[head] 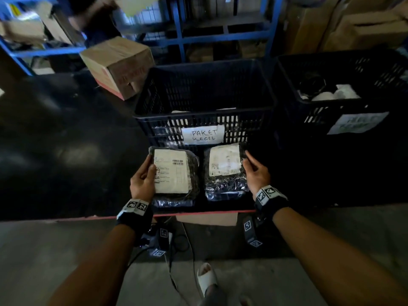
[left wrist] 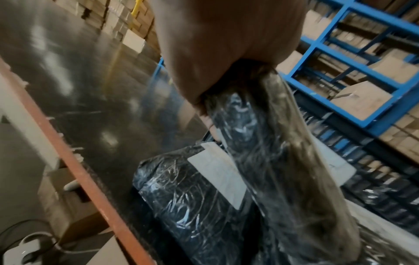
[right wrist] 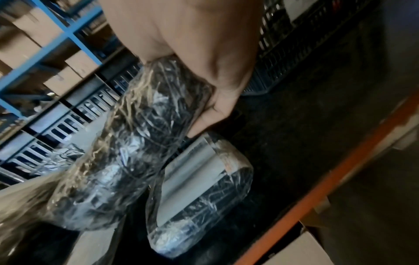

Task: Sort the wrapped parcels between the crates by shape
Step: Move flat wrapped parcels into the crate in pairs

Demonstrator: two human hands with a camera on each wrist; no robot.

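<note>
1. Head view: a flat wrapped parcel (head: 174, 173) is held by the left hand (head: 142, 181), the thumb laid on its white label and the fingers (head: 144, 163) curled behind its left edge. A second parcel (head: 225, 171) is gripped at its right edge by the right hand (head: 257, 173). Both parcels are seen just ahead of the fingers, above the dark counter (head: 66, 151), in front of the crate (head: 205, 100) labelled "PAKET KECIL". Another crate (head: 344, 85) stands to the right.

2. Left wrist view: the fingers (left wrist: 204, 111) are seen closed round the parcel's edge, and another wrapped parcel (left wrist: 188, 193) lies below them.

3. Right wrist view: the fingers (right wrist: 213, 114) are curled under the held parcel; a further parcel (right wrist: 201, 193) lies below on the counter.
</note>
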